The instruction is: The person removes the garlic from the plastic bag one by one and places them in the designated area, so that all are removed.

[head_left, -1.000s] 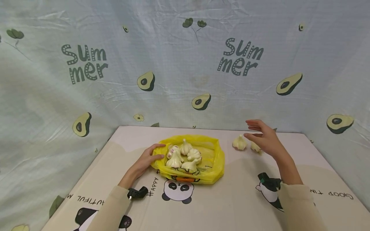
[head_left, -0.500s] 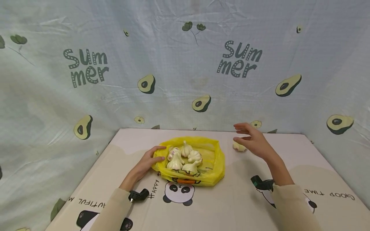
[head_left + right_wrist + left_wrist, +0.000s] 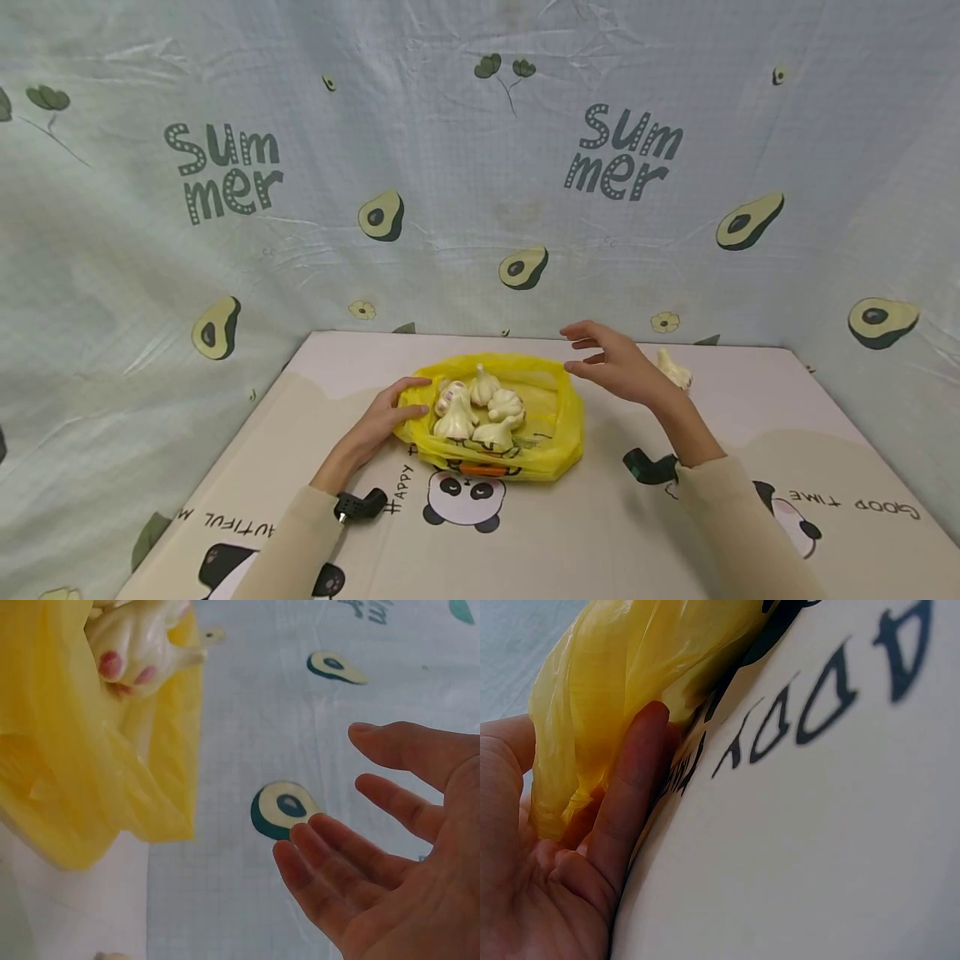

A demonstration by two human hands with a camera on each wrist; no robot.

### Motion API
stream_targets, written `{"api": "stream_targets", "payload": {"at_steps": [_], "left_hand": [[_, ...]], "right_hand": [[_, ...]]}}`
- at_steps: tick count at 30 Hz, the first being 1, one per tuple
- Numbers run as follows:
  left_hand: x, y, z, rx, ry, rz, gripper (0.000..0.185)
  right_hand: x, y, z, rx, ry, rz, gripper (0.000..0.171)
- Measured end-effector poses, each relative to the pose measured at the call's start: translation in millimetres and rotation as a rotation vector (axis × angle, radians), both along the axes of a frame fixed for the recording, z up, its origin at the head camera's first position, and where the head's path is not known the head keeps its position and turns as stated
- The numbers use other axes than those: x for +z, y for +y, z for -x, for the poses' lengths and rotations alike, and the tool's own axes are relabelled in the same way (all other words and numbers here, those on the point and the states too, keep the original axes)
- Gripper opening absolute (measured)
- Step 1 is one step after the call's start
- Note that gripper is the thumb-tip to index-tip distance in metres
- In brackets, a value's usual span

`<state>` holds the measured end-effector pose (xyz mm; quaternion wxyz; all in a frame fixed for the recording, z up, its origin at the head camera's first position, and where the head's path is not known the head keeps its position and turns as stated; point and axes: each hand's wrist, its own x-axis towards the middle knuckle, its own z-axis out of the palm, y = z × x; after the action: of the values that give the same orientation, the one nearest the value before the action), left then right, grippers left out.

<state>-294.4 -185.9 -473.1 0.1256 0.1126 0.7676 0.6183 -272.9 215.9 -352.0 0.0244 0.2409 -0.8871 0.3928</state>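
A yellow plastic bag [image 3: 551, 454] lies on the table with its mouth wide, and several garlic bulbs [image 3: 455, 418] sit in its left half. My left hand [image 3: 381, 421] holds the bag's left side; in the left wrist view the yellow plastic [image 3: 600, 690] passes between thumb and fingers. Above and just behind the bag's right rim, my right hand [image 3: 611, 367] hovers with loosely bent, spread fingers. Nothing is in that palm [image 3: 420, 900] in the right wrist view. A loose garlic bulb [image 3: 672, 369] rests on the table beyond the right wrist.
The pale table cover [image 3: 570, 542] carries panda prints and lettering. A hanging cloth with avocado prints [image 3: 522, 268] closes off the back and both sides. Each wrist wears a black camera, one at the left [image 3: 362, 505] and one at the right [image 3: 649, 467].
My right hand has moved left from over the loose garlic to the bag's right rim, staying empty. One loose bulb seen earlier is now out of sight. My left hand stays on the bag.
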Motion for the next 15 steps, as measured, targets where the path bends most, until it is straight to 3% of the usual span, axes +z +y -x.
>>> {"api": "stream_targets", "payload": {"at_steps": [6, 15], "left_hand": [[-0.4, -1, -0.6, -0.002, -0.001, 0.004, 0.057], [-0.1, -1, -0.1, -0.008, -0.002, 0.003, 0.057]], "right_hand": [[-2.1, -17, 7.6, 0.076, -0.020, -0.039, 0.051], [2.0, -41, 15.1, 0.198, -0.133, -0.141, 0.048]]}}
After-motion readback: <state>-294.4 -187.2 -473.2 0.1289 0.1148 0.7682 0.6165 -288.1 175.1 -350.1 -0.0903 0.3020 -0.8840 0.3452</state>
